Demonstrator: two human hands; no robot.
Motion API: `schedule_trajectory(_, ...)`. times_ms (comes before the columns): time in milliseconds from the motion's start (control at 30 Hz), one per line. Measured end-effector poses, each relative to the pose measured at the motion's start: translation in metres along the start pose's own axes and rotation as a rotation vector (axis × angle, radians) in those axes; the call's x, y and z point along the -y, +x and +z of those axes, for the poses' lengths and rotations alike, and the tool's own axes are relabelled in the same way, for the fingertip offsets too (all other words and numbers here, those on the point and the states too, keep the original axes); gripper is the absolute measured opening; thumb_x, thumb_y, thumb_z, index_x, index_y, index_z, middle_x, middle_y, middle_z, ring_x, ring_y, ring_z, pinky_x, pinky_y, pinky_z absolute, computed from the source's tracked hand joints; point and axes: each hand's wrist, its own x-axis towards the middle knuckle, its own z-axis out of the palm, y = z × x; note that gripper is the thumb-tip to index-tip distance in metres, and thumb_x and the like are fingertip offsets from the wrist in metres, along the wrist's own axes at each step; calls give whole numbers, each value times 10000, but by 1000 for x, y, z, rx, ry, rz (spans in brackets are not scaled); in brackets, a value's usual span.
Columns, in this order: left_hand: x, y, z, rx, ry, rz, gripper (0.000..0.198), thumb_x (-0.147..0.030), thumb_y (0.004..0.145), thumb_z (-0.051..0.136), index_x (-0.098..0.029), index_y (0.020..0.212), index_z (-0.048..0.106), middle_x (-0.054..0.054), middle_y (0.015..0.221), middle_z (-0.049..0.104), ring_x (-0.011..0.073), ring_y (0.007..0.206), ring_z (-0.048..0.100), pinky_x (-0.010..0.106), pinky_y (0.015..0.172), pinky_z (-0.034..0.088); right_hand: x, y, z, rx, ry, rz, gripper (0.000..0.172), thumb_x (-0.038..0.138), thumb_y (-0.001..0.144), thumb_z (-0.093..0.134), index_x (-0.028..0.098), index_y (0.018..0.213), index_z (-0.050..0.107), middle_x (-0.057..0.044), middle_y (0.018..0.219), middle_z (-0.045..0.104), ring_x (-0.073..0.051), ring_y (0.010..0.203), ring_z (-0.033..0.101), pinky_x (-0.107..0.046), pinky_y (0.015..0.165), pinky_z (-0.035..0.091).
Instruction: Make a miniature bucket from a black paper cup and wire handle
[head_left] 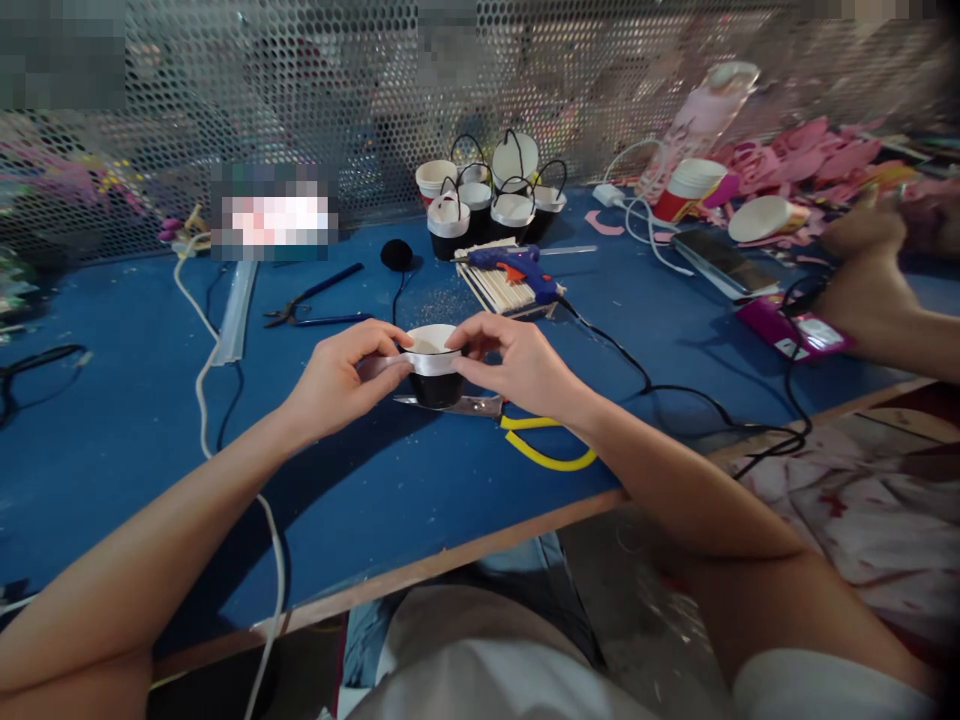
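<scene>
A small paper cup, black below with a white ribbon band round its upper part, is held upright between my two hands. My left hand pinches its left side, thumb on the ribbon and fingers near the rim. From the right, my right hand grips the same cup, its thumb against the ribbon. Under and behind the cup lies a pair of scissors with yellow handles, blades pointing left. Beyond the hands, a blue glue gun rests on a stack of pale sticks.
Several black-and-white cups with thin handles stand by the mesh panel. Pliers, a black ball and a white cable lie leftward. At right are a phone, pink pieces and another person's arm.
</scene>
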Motion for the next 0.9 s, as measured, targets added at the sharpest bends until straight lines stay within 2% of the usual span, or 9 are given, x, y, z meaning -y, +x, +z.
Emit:
schedule_trajectory(100, 0, 0, -1, -7, -109, -33, 142, -270, 766, 592, -170, 840, 524, 62, 981, 626, 162, 867, 599, 285, 730, 482, 0, -1, 0, 5, 0, -6, 116, 174, 743, 573, 159, 859, 579, 2, 753, 575, -86, 640, 499, -231, 603, 421)
schedule_trajectory(233, -7, -1, -6, 57, -60, 5, 358, -301, 761, 610, -188, 1091, 530, 70, 1026, 631, 176, 913, 600, 306, 785, 481, 3, -2, 1, 29, -24, -6, 147, 152, 732, 568, 162, 878, 575, -5, 789, 588, -89, 659, 505, -235, 619, 429)
schedule_trajectory(400, -15, 0, -8, 78, 156, 136, 233, -376, 787, 580, -201, 923, 648, 57, 937, 667, 201, 899, 564, 358, 850, 423, 11, -5, 4, 65, -48, -29, 159, 145, 731, 565, 164, 888, 566, -4, 795, 586, -86, 646, 501, -228, 612, 429)
schedule_trajectory(600, -10, 0, -5, 89, 266, 204, 165, -348, 791, 586, -200, 810, 656, 48, 883, 660, 206, 897, 489, 375, 829, 372, 14, -6, 5, 95, -45, -26, 151, 135, 730, 562, 152, 880, 567, -6, 801, 588, -77, 632, 495, -217, 600, 421)
schedule_trajectory(800, -9, 1, -4, 78, 141, 207, 131, -320, 797, 590, -196, 778, 628, 50, 927, 644, 209, 1000, 495, 402, 906, 364, 12, -6, 2, 112, -68, -49, 191, 166, 751, 560, 160, 940, 585, -14, 834, 611, -77, 611, 472, -223, 583, 411)
schedule_trajectory(900, -11, 0, -4, 81, -22, 156, 124, -308, 814, 567, -202, 760, 601, 50, 906, 637, 192, 998, 520, 374, 919, 392, 15, -5, -2, 91, -121, -147, 252, 197, 768, 571, 192, 1020, 575, -40, 967, 620, -115, 734, 519, -263, 668, 432)
